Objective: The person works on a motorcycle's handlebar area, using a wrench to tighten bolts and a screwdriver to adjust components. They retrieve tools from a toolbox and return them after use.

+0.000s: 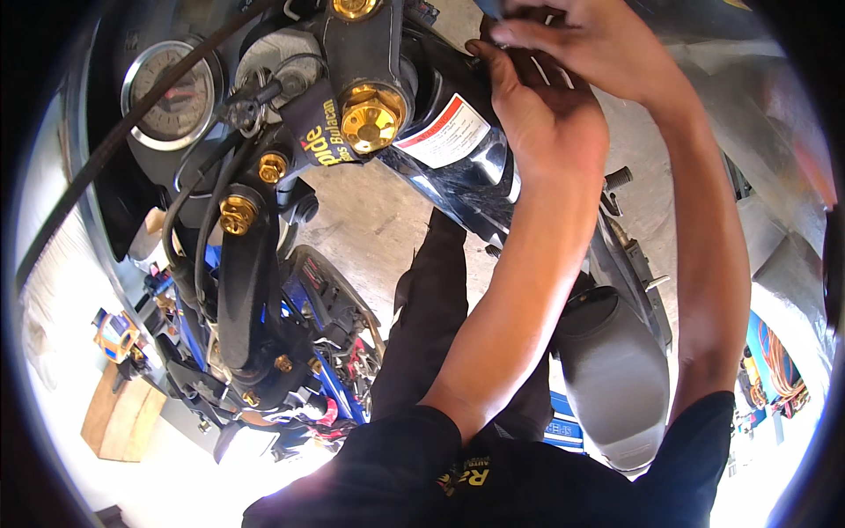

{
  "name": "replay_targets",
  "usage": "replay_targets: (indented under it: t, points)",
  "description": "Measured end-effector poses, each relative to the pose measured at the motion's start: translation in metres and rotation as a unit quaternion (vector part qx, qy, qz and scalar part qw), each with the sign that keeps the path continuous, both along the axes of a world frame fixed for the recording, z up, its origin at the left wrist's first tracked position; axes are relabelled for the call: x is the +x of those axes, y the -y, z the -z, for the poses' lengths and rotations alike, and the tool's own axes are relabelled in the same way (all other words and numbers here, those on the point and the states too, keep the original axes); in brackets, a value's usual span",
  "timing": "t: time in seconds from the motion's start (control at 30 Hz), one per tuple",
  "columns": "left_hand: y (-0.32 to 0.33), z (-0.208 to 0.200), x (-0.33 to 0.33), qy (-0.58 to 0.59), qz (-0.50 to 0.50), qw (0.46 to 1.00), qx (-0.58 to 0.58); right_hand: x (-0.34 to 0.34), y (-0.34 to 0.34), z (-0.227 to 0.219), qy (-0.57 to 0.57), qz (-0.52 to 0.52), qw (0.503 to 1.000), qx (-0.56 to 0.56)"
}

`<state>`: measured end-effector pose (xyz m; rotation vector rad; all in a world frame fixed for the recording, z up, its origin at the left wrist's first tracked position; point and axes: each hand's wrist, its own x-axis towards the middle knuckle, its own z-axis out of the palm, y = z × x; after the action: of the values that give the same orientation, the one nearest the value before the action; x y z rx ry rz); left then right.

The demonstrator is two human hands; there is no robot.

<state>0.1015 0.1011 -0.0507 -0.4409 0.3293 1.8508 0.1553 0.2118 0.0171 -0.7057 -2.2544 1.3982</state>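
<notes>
Both of my hands meet at the top right of the view, just beyond the motorcycle's dark glossy frame (497, 172). My left hand (550, 110) has its thumb raised and its fingers curled, partly hidden behind the other hand. Close against it, my right hand (607, 44) bends its thumb and fingers together in a pinch. What sits between the fingers is too small and too covered to make out. A white label (447, 132) with a red strip is stuck on the frame below them. Left of the frame, a large gold bolt (370, 119) caps the black steering clamp (365, 44).
A round gauge (173, 95) and a key bunch (242, 110) lie to the left, crossed by a black cable (114, 136). The black handlebar (246, 299) runs below. A grey motorcycle seat (616, 378) is between my arms. Blue motorcycle parts (334, 383) stand lower left.
</notes>
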Motion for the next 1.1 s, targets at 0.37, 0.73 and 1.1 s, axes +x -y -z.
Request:
replay_targets:
  t: [0.37, 0.73, 1.1]
  points:
    - [0.004, -0.001, 0.010, 0.053, -0.026, 0.996, -0.065, -0.002, 0.005, -0.022, -0.010, -0.020, 1.000, 0.021]
    - [0.003, -0.010, 0.002, 0.027, -0.029, 0.997, -0.074, -0.007, -0.008, 0.000, 0.036, -0.035, 0.997, 0.059]
    - [0.005, -0.016, 0.000, 0.030, 0.006, 0.998, -0.052, -0.007, -0.011, 0.007, -0.028, -0.002, 0.989, 0.144]
